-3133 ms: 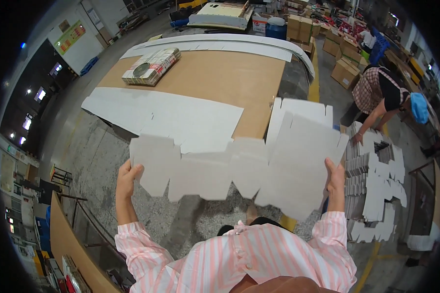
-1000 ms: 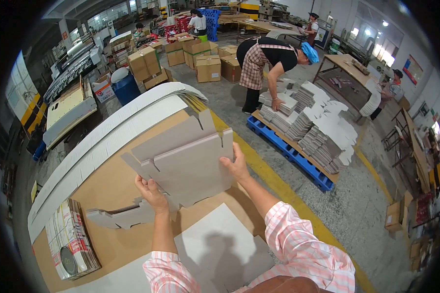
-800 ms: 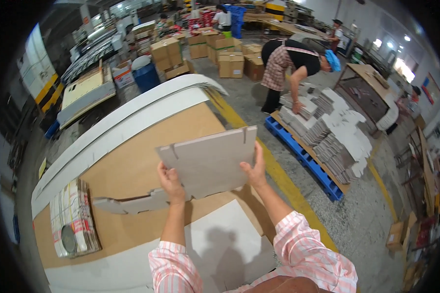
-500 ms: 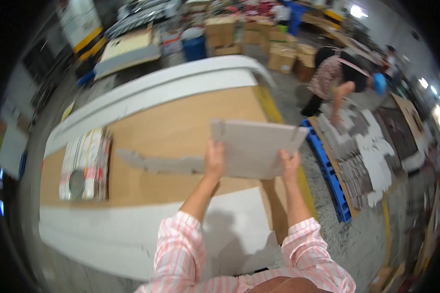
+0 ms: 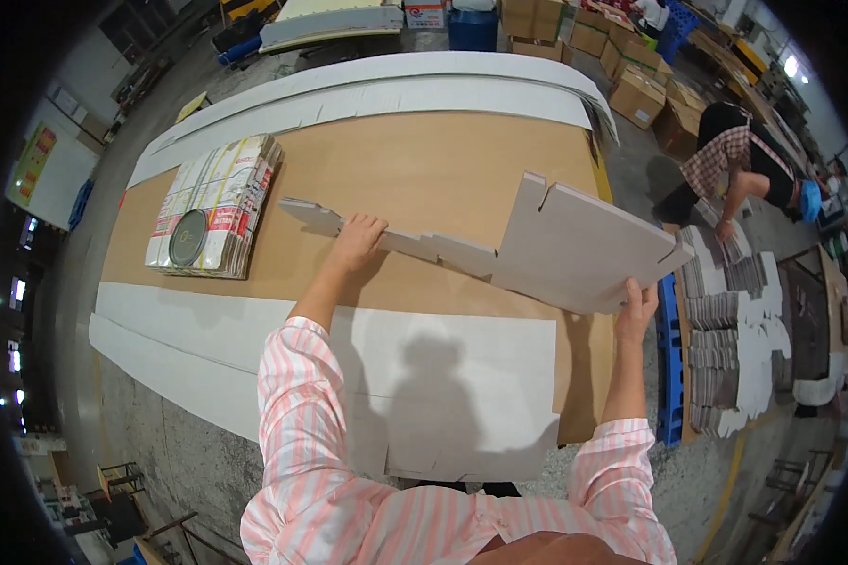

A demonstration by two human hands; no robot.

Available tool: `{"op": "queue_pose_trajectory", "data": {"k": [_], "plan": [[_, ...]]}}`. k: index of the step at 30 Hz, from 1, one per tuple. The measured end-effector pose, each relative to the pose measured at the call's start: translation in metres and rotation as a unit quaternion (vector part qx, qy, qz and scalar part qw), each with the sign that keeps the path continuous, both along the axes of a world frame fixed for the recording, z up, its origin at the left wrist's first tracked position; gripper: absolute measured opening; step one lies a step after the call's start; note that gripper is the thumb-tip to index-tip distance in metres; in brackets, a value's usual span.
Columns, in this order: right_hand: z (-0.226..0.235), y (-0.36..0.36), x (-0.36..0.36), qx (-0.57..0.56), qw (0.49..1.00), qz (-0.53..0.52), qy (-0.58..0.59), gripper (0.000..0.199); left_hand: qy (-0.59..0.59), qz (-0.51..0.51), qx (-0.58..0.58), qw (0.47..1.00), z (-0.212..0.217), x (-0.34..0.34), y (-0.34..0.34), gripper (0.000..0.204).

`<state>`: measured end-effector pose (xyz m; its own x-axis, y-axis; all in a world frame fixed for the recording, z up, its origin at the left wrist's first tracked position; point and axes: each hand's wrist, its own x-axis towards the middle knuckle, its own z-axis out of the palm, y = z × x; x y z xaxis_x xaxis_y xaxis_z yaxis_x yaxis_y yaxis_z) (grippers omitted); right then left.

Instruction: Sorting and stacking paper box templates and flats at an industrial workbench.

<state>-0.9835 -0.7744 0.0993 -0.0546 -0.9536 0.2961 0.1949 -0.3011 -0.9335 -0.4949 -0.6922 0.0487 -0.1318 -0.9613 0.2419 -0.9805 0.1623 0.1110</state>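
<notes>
Your brown worktable (image 5: 424, 179) fills the middle of the view, its far edge lined with long white sheets (image 5: 386, 89) that curve along the rim and spill over the right corner. Nearer you, a large white sheet (image 5: 443, 377) covers the front of the table and overhangs its near edge. Above the table's right half you hold a grey die-cut cardboard blank (image 5: 575, 250), flat and tilted, its notched right part jutting past the table's right edge over the floor, its narrow left strip reaching down onto the tabletop. Your left hand (image 5: 356, 240) lies on that strip, fingers spread and pressing it to the table. Your right hand (image 5: 637, 311) pinches the blank's lower right edge, thumb and fingers closed on the board. The brown surface between the blank and the far white sheets is open. At the left a stack of printed flattened cartons (image 5: 231, 188) lies well apart from your hands, a dark round lid (image 5: 187, 237) on top. Right of the table, past a blue pallet (image 5: 669, 348), another person (image 5: 740, 169) bends over stacks of white blanks (image 5: 725, 320).
</notes>
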Motion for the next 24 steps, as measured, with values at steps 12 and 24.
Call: {"op": "queue_pose_trajectory", "data": {"k": [12, 24], "plan": [[0.018, -0.012, 0.019, -0.016, 1.0, 0.013, -0.019, 0.033, -0.001, 0.057, -0.046, 0.997, 0.01, 0.004, -0.002, 0.013], [0.075, 0.122, -0.099, 0.178, 0.982, 0.054, 0.043, 0.016, 0.116, 0.044, 0.237, 0.964, 0.159, -0.124, 0.251, 0.02]]}}
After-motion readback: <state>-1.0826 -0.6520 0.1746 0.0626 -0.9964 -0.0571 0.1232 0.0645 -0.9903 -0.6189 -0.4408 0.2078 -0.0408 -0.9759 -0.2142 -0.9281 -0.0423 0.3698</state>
